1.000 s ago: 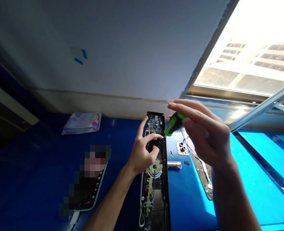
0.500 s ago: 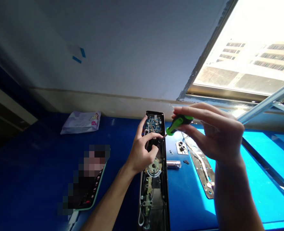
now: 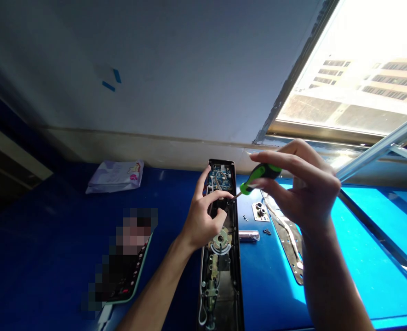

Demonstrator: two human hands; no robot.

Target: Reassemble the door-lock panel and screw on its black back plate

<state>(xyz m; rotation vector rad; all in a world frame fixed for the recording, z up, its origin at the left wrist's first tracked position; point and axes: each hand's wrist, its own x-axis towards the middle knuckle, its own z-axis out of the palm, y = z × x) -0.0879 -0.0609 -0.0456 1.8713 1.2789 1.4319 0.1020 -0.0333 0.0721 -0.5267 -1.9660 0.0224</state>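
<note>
A long black lock body (image 3: 222,276) lies opened on the blue table (image 3: 51,230), showing a blue circuit board (image 3: 221,177) at its far end and a round metal part (image 3: 221,240) in the middle. My left hand (image 3: 203,216) rests on the body just below the board, fingers pinched beside the screwdriver's tip. My right hand (image 3: 300,188) grips a green and black screwdriver (image 3: 256,177) by the handle. The tip slants down to the body's right edge, next to my left fingertips.
A metal cover plate (image 3: 288,239) with a cable lies right of the lock body. Near it are a small square plate (image 3: 260,211), a short cylinder (image 3: 249,236) and loose screws (image 3: 267,231). A phone (image 3: 123,266) lies at the left, a tissue pack (image 3: 115,175) behind it. A metal bar (image 3: 379,149) crosses at right.
My right hand has shifted slightly right and turned on the screwdriver's handle. The left hand has stayed in place on the lock body.
</note>
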